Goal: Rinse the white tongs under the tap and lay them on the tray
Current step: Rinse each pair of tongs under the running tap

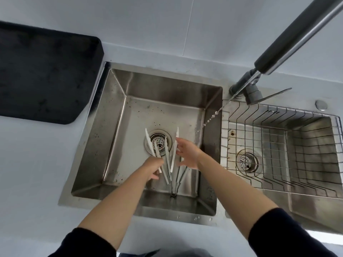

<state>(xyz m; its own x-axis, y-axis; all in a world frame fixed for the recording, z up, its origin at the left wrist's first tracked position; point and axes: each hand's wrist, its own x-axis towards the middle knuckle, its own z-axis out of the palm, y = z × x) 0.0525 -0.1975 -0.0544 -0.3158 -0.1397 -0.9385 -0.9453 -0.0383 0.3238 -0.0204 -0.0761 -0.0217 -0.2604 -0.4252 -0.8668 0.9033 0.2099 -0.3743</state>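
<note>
Gripping one white-tipped metal tongs (pixel 151 143) above the round steel drain (pixel 158 143) of the stainless sink basin (pixel 118 101), the left hand (pixel 153 167) is clenched; the right hand (pixel 188 152) pinches a second white-tipped tongs (pixel 174 154) just right of that drain.

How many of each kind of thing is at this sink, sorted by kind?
Sink basins: 2, left and right
Drains: 2
White tongs: 2 pairs, one in the left hand, one at the right hand
Black tray: 1
Tap: 1
Wire basket: 1
Total: 9
</note>
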